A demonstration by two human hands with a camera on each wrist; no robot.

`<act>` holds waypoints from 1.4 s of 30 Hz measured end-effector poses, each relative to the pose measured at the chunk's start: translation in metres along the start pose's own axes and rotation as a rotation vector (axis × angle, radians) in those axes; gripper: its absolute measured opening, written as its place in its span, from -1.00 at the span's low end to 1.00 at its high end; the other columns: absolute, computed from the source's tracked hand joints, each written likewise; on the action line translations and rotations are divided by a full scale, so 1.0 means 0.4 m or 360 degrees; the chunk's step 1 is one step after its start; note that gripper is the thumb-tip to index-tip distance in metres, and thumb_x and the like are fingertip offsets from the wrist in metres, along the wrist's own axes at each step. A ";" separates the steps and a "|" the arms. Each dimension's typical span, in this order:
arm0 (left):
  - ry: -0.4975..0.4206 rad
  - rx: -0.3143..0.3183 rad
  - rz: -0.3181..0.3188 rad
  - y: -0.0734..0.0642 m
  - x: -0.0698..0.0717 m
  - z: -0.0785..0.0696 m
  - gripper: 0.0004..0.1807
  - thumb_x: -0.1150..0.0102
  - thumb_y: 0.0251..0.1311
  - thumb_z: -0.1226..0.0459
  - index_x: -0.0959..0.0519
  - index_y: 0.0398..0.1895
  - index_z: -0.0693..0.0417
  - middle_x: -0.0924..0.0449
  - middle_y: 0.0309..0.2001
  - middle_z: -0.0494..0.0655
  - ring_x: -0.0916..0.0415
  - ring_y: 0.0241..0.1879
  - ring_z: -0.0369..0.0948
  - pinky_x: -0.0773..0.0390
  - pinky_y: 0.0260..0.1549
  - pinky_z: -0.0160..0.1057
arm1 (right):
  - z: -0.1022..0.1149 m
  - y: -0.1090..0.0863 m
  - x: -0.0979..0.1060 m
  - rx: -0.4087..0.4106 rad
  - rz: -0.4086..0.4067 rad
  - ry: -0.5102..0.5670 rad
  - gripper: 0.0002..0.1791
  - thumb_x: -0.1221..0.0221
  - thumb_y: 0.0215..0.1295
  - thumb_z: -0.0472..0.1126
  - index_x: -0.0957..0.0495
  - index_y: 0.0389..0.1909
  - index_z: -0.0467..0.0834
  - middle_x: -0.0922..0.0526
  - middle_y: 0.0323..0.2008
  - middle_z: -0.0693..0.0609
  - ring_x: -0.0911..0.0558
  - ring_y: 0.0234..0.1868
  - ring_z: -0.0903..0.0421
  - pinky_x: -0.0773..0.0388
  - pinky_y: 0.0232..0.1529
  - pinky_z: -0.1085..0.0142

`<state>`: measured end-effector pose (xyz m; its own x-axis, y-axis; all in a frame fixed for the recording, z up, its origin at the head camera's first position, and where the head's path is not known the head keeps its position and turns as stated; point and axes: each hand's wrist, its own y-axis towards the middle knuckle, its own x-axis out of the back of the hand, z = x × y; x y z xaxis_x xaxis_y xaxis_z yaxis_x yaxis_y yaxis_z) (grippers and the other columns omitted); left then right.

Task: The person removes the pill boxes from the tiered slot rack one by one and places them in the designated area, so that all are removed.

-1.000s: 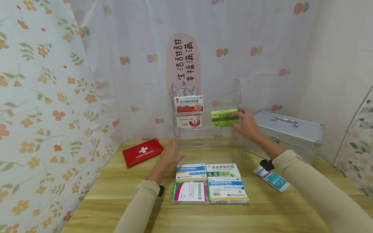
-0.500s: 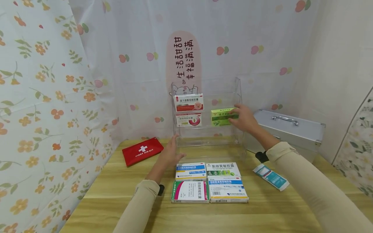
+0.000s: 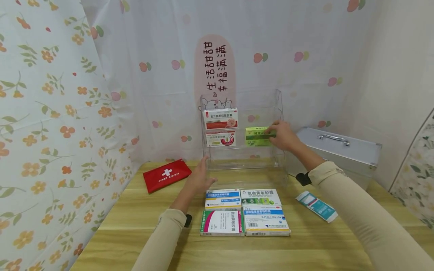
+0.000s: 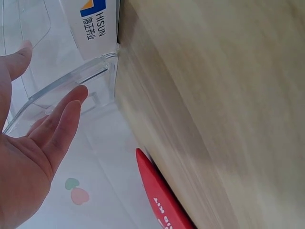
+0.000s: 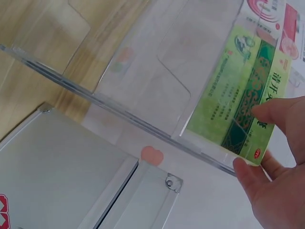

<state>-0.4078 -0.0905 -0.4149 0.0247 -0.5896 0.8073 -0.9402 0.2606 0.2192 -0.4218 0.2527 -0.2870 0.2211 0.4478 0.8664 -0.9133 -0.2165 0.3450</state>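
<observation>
A green medicine box [image 3: 256, 136] sits in the right part of a middle tier of the clear acrylic stand [image 3: 242, 165]. My right hand [image 3: 285, 136] pinches its right end, and in the right wrist view a fingertip lies on the front of the green medicine box [image 5: 238, 95]. At the stand's lower left side is my left hand [image 3: 199, 178], fingers extended around the side panel [image 4: 71, 81] and holding no box. Left of the green box are a red-and-white medicine box [image 3: 221, 119] and, a tier lower, another white box with pink rings [image 3: 220, 139].
In front of the stand lie several medicine boxes [image 3: 223, 223] on the wooden table [image 3: 217, 252]. To the left is a red first aid pouch [image 3: 167, 175]. A silver case [image 3: 342, 146] stands at the right, with a teal-and-white packet [image 3: 317, 206] before it.
My right hand has shifted slightly at the green medicine box's right end, while the box stays on about the same spot. The left hand keeps its place beside the stand.
</observation>
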 end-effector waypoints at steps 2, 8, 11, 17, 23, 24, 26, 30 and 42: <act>-0.0010 0.0007 0.0004 -0.001 0.001 -0.001 0.06 -0.44 0.11 0.11 0.08 0.54 -0.16 -0.19 0.47 0.09 -0.24 0.40 0.09 -0.44 0.20 0.16 | -0.003 0.003 -0.001 0.0021 -0.0005 0.0005 -0.68 -0.16 0.26 -0.41 -0.61 0.04 -0.30 -0.32 0.24 -0.38 -0.19 0.32 -0.43 -0.23 0.27 -0.28; -0.0008 0.0000 0.0019 -0.002 0.003 0.002 0.06 -0.44 0.12 0.12 0.08 0.54 -0.11 -0.19 0.46 0.12 -0.25 0.39 0.11 -0.45 0.20 0.17 | -0.013 0.010 -0.004 0.0096 0.0008 -0.0040 -0.71 -0.18 0.23 -0.44 -0.65 -0.03 -0.26 -0.33 0.21 -0.39 -0.31 0.25 -0.38 -0.34 0.18 -0.23; -0.0003 -0.0011 0.0011 -0.001 0.004 0.003 0.06 -0.44 0.12 0.11 0.09 0.54 -0.11 -0.20 0.46 0.12 -0.25 0.40 0.10 -0.45 0.19 0.16 | -0.015 0.015 -0.003 0.0150 0.0019 -0.0072 -0.72 -0.19 0.21 -0.46 -0.66 -0.05 -0.28 -0.34 0.19 -0.40 -0.33 0.21 -0.37 -0.36 0.16 -0.22; -0.0017 0.0013 0.0013 0.000 0.002 -0.001 0.07 -0.45 0.11 0.11 0.09 0.54 -0.18 -0.19 0.47 0.08 -0.23 0.41 0.08 -0.44 0.21 0.14 | -0.020 0.025 -0.003 0.0217 0.0050 -0.0148 -0.74 -0.21 0.11 -0.50 -0.69 -0.16 -0.31 -0.40 0.14 -0.48 -0.34 0.22 -0.41 -0.28 0.24 -0.25; -0.0016 0.0012 0.0015 0.007 -0.005 0.001 0.05 -0.43 0.13 0.12 0.09 0.54 -0.17 -0.19 0.47 0.07 -0.23 0.41 0.07 -0.42 0.23 0.15 | -0.022 0.028 -0.002 0.0203 0.0038 -0.0101 -0.79 -0.22 0.12 -0.50 -0.70 -0.23 -0.27 -0.38 0.11 -0.43 -0.36 0.16 -0.39 -0.34 0.15 -0.24; -0.0009 0.0011 0.0016 0.008 -0.006 0.001 0.05 -0.43 0.13 0.12 0.09 0.54 -0.17 -0.19 0.47 0.07 -0.24 0.40 0.06 -0.42 0.23 0.14 | -0.022 0.028 -0.001 0.0195 0.0028 -0.0071 -0.79 -0.21 0.13 -0.51 -0.70 -0.22 -0.28 -0.37 0.12 -0.42 -0.37 0.15 -0.39 -0.36 0.13 -0.23; -0.0002 0.0002 0.0018 0.008 -0.007 0.000 0.04 -0.42 0.14 0.12 0.09 0.54 -0.16 -0.19 0.47 0.08 -0.24 0.40 0.07 -0.42 0.23 0.14 | -0.023 0.026 0.000 0.0191 0.0001 -0.0025 -0.77 -0.17 0.15 -0.52 -0.69 -0.21 -0.29 -0.34 0.14 -0.40 -0.38 0.14 -0.38 -0.40 0.09 -0.21; 0.0000 -0.0011 0.0014 0.007 -0.004 -0.004 0.04 -0.42 0.15 0.14 0.10 0.54 -0.15 -0.19 0.46 0.12 -0.23 0.41 0.09 -0.40 0.24 0.15 | -0.024 0.021 0.000 0.0212 -0.0115 0.0045 -0.78 -0.13 0.22 -0.51 -0.69 -0.20 -0.29 -0.32 0.18 -0.37 -0.42 0.13 -0.38 -0.45 0.05 -0.18; -0.0009 0.0005 0.0000 0.005 -0.009 0.001 0.05 -0.43 0.13 0.13 0.09 0.53 -0.16 -0.22 0.45 0.12 -0.26 0.39 0.10 -0.44 0.21 0.14 | -0.010 -0.004 0.018 0.0494 -0.0659 0.0084 -0.85 -0.22 0.20 -0.58 -0.67 -0.29 -0.32 -0.37 0.06 -0.40 -0.44 0.05 -0.34 -0.52 -0.11 -0.16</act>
<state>-0.4099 -0.0880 -0.4176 0.0228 -0.5942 0.8040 -0.9413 0.2583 0.2175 -0.4200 0.2596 -0.2828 0.5174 0.5919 0.6181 -0.6070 -0.2553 0.7526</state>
